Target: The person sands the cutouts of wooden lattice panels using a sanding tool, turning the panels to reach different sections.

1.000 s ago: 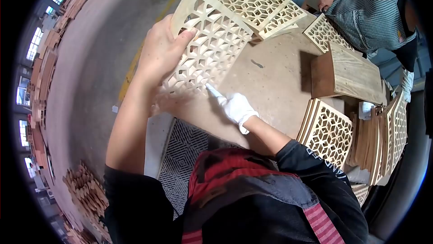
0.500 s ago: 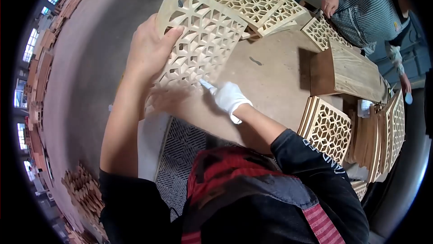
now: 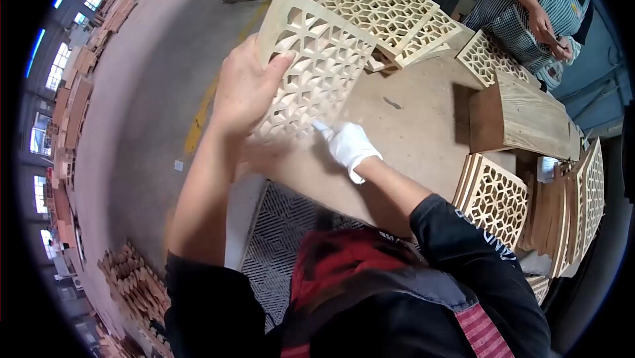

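Observation:
My bare left hand grips the left edge of a pale wooden lattice panel, thumb on its face, and holds it tilted up over the brown tabletop. At the panel's lower part is my right hand in a white glove. Its fingers are closed, with a whitish tip pointing at the lattice openings; whether that tip is a gloved finger or a small tool is too unclear to tell. The panel's lower edge is blurred.
More lattice panels lie overlapped at the table's back. A wooden box stands at the right, with stacked lattice panels in front of it. Beyond is a person in a checked apron. Wooden pieces are piled at lower left.
The view has shifted slightly. My left hand still grips the panel, and my right hand stays by its lower part. The other person's hands have come together in front of the apron.

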Motion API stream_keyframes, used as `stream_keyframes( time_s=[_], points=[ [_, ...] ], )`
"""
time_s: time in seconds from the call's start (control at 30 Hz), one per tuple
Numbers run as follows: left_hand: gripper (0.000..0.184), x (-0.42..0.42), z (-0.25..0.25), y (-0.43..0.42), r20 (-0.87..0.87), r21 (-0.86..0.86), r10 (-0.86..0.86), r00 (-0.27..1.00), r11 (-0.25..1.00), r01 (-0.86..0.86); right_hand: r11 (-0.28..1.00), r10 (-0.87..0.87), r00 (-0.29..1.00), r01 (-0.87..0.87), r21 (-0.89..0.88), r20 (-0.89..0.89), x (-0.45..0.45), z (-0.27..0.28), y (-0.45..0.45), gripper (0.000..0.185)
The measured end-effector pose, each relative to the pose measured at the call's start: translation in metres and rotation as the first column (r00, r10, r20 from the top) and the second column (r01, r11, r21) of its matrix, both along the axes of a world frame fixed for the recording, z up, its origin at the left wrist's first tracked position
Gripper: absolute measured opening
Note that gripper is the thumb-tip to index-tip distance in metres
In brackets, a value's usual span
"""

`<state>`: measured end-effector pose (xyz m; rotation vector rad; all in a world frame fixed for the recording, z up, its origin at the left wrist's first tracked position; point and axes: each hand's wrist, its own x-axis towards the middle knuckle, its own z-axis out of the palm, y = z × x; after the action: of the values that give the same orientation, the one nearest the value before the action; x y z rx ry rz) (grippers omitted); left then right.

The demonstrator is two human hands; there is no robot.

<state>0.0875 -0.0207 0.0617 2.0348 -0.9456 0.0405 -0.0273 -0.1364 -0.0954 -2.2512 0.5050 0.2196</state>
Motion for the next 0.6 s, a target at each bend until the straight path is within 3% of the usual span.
stream_keyframes(
  time_s=[0.03,0.13,0.17,0.23,0.27,0.3,0.37,0.4,0.43,0.5,0.6],
  points=[
    [0.024,-0.001,0.001,-0.001,-0.147,0.017,0.051,0.988,0.999,-0.049,1.000,0.027,0.998,-0.028,-0.009,-0.063,0.007,0.005,-0.001,0.039],
    [0.027,0.000,0.002,0.001,-0.130,0.070,0.099,0.987,0.993,-0.090,0.996,0.010,0.996,-0.002,-0.090,0.091,0.026,-0.019,0.011,0.036],
    [0.028,0.002,-0.002,0.003,-0.128,-0.033,0.043,0.991,0.998,-0.048,0.997,-0.018,0.991,0.027,-0.071,0.132,0.026,-0.027,0.014,0.036],
    [0.029,-0.003,-0.005,0.007,-0.045,-0.058,0.040,0.998,0.997,-0.043,0.996,-0.077,0.974,0.084,-0.025,0.212,0.016,-0.025,0.023,0.035],
    [0.030,-0.006,-0.004,0.009,-0.106,-0.125,-0.014,0.994,0.992,0.001,0.998,-0.029,0.971,0.039,-0.040,0.237,0.010,-0.032,0.022,0.038],
    [0.031,-0.001,-0.009,0.011,-0.003,-0.033,0.069,0.998,0.997,-0.069,0.998,-0.052,0.998,0.052,-0.021,-0.039,0.008,-0.010,0.020,0.042],
    [0.033,0.001,-0.010,0.014,-0.054,-0.094,0.065,0.996,0.993,-0.070,1.000,0.016,1.000,-0.016,0.012,-0.023,0.013,-0.021,0.010,0.042],
    [0.030,-0.002,0.000,0.016,-0.099,0.029,0.097,0.990,0.995,-0.094,0.999,-0.006,0.997,0.003,-0.035,-0.074,0.020,0.006,0.011,0.041],
    [0.030,-0.003,0.001,0.018,-0.113,0.051,0.115,0.987,0.993,-0.110,0.999,0.034,0.999,-0.034,-0.005,-0.025,0.031,-0.024,0.007,0.039],
    [0.030,-0.001,0.002,0.020,-0.135,0.087,0.160,0.978,0.985,-0.149,0.994,0.014,1.000,-0.012,-0.113,0.020,0.034,-0.029,0.019,0.038],
    [0.028,-0.002,-0.007,0.025,-0.135,-0.028,0.111,0.985,0.993,-0.116,0.998,-0.058,0.998,0.058,-0.021,-0.021,0.022,-0.020,0.026,0.035]
  ],
)
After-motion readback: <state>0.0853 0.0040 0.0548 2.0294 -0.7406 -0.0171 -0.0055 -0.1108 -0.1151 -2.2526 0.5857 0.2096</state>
